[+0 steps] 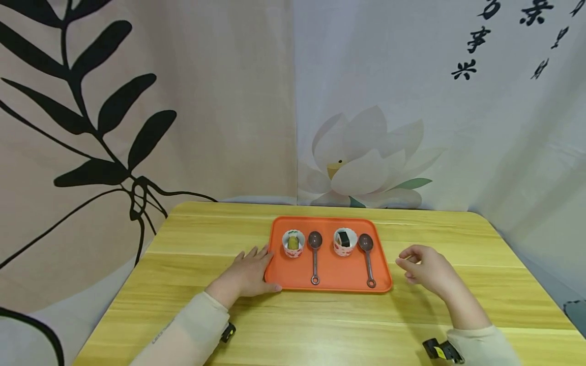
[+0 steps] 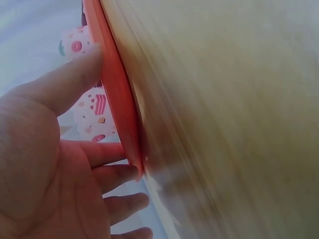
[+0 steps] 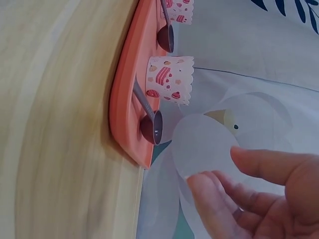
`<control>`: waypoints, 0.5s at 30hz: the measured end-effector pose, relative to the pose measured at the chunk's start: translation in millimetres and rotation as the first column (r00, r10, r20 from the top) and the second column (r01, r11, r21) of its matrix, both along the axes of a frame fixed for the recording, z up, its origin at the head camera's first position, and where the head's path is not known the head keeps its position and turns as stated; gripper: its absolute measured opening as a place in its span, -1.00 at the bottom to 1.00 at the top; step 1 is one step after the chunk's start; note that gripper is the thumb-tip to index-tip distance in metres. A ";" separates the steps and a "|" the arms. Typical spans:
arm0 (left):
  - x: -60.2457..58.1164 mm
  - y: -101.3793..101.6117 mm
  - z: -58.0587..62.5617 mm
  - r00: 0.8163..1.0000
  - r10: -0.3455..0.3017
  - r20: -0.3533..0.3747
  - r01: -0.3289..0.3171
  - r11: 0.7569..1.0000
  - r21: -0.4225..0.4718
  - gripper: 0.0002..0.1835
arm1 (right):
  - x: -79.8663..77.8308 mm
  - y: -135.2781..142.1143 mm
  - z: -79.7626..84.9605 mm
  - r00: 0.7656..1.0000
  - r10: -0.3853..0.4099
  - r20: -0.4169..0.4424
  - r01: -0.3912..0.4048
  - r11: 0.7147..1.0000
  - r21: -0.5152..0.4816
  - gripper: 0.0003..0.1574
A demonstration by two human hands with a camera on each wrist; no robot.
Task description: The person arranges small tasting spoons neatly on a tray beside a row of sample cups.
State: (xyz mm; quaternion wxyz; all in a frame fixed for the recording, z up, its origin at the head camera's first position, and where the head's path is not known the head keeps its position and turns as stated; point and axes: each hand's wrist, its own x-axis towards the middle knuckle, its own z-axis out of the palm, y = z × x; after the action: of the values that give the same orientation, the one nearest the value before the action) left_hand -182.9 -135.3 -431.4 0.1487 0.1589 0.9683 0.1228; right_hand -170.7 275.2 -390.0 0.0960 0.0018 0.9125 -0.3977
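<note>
An orange tray (image 1: 341,282) lies on the table, bearing two paper cups and two spoons. The left cup (image 1: 293,250) has a yellow-green piece (image 1: 293,243) in it; the right cup (image 1: 343,250) has a dark piece (image 1: 344,239). Right of each cup lies a metal spoon, the left spoon (image 1: 315,241) and the right spoon (image 1: 366,244), handles toward the near edge. My left hand (image 1: 247,274) touches the tray's left edge, fingers spread, thumb by its near corner. Beside the tray's right side, my right hand (image 1: 426,269) hovers with loosely bent fingers, holding nothing.
The wooden table (image 1: 320,330) extends around the tray on all sides. Behind it hangs a curtain (image 1: 238,101) printed with dark leaves, a pale flower and black characters. A strap with a black buckle (image 1: 441,351) sits at the right wrist.
</note>
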 end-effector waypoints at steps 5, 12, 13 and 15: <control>0.7 1.0 -1.2 1.000 -0.004 -0.010 0.004 1.000 -0.018 0.01 | 1.8 4.2 1.3 1.000 -0.007 0.008 0.007 1.000 0.004 -0.60; 2.3 -1.3 -3.2 0.999 -0.036 -0.036 0.035 0.999 -0.027 -0.02 | 2.4 11.8 1.5 0.997 0.036 -0.071 -0.029 0.995 0.097 -0.56; 2.6 -2.1 -3.2 0.998 -0.041 -0.045 0.040 0.999 -0.027 -0.03 | 2.3 12.9 1.7 0.994 0.049 -0.096 -0.037 0.991 0.126 -0.56; 3.0 -4.2 -2.5 0.996 -0.055 -0.073 0.054 0.998 -0.025 -0.05 | 1.5 15.1 2.0 0.985 0.075 -0.157 -0.045 0.981 0.188 -0.56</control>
State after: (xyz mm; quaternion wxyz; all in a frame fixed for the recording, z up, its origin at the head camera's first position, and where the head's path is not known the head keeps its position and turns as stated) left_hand -179.9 -139.5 -433.9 0.1179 0.1879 0.9697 0.1018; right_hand -169.2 290.3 -388.0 0.0322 -0.0494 0.9498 -0.3074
